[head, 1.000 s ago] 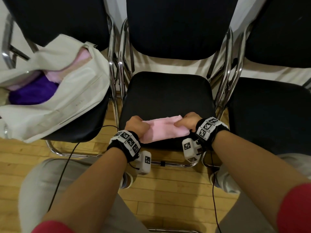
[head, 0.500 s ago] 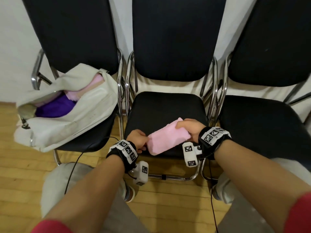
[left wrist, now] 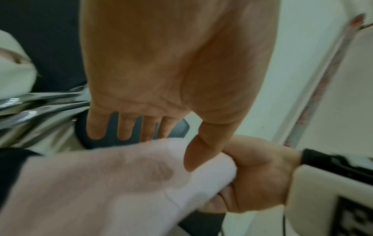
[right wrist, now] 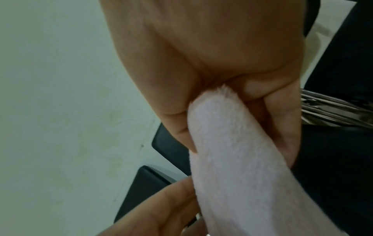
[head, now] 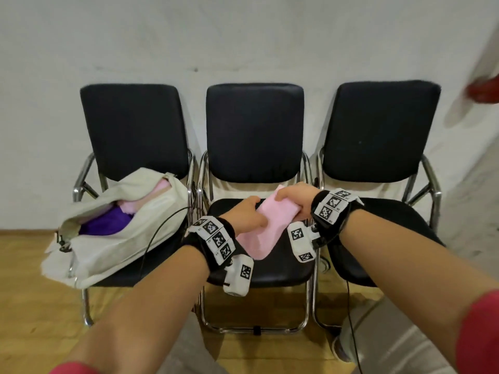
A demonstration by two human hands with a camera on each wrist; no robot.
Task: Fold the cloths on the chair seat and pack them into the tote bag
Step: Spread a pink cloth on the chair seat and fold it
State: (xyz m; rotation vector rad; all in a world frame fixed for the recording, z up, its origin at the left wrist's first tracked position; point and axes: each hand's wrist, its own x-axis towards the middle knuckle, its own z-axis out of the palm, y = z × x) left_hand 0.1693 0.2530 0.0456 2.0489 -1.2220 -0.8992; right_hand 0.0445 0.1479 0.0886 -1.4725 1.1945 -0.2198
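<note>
Three black chairs stand by a white wall. On the left chair, the bag (head: 108, 238) lies open, ready for packing. Above the middle seat (head: 286, 268), the right hand (head: 294, 201) grips the folded pink cloth (head: 267, 228). The left hand (head: 248, 215) lies flat against it, fingers straight, probably steadying it.

Right chair (head: 378, 147) my landmark: black padded seat and back, chrome tube frame, standing against white wall (head: 243, 36). Left chair (head: 135, 130), same make, stands two places left of it, backrest also at wall. Wooden floor (head: 24, 255) runs under right chair and out to left. Blurred red object (head: 484, 90) hangs on wall above and right of right chair. Black cable (head: 351, 327) trails down beside its front leg.
</note>
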